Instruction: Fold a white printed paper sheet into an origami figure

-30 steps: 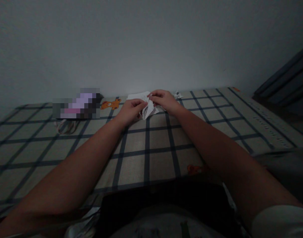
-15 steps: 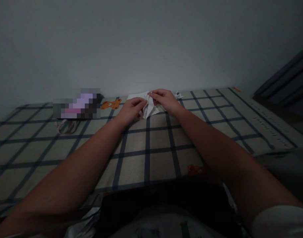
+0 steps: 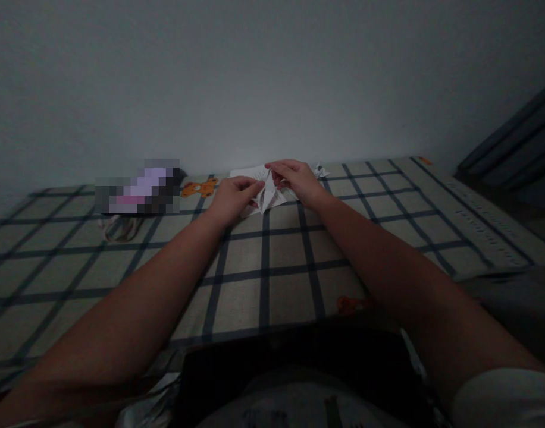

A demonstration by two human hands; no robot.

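Observation:
Between my hands at the back of the table is a piece of white folded paper, its pointed lower end toward me. My left hand pinches its left side with thumb and fingers. At its upper right, my right hand has thumb and fingertips closed around the paper's top edge. Beneath lies a flat white paper sheet with faint print. Just past my right hand sits a small folded white paper piece with pointed tips.
A checked tablecloth with orange bear figures covers the table, which meets a grey wall. On the left rests a blurred purple and dark object with a pale cord loop. Dark striped fabric is at the far right.
My right fingers have shifted slightly at the top of the folded paper, the forefinger now stretched further left over it. My left hand stays nearly in place.

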